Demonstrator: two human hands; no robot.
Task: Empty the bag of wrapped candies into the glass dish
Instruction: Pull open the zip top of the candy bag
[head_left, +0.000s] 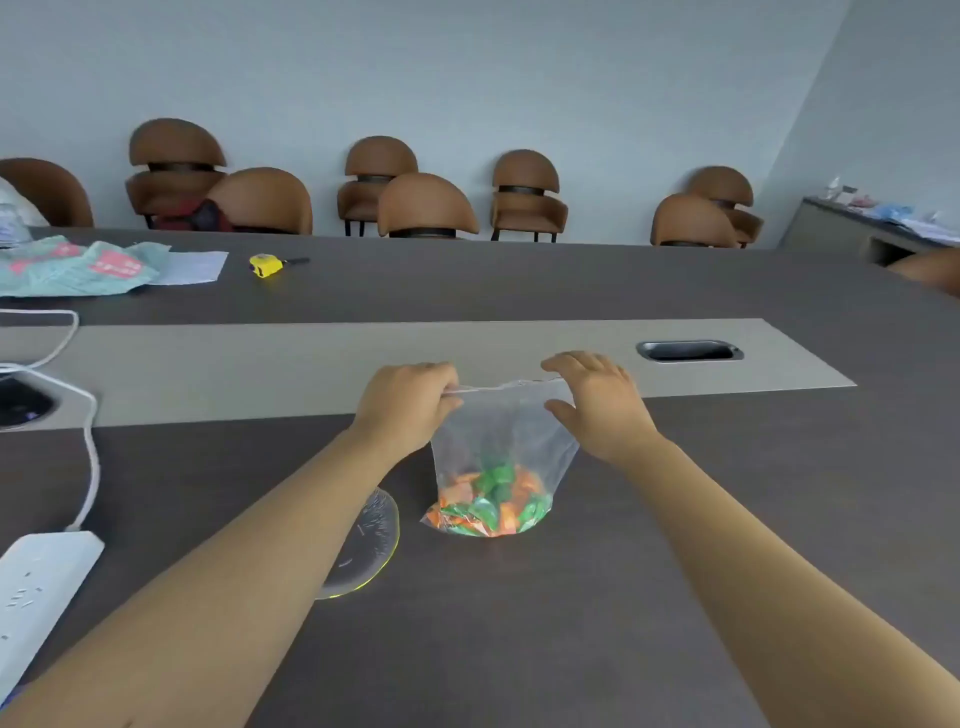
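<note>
A clear plastic bag (501, 436) stands upright on the dark table, its bottom filled with orange and green wrapped candies (488, 501). My left hand (408, 402) pinches the left end of the bag's top edge. My right hand (597, 402) is at the right end of that edge, fingers spread around the bag's top corner. The glass dish (371, 540) lies on the table just left of the bag, and my left forearm covers most of it.
A white power strip (36, 587) with its cable lies at the left edge. A cable port (690, 352) is set in the table's grey centre strip. Far left are a teal bag (67, 267), paper and a yellow tape measure (266, 265). Brown chairs line the wall.
</note>
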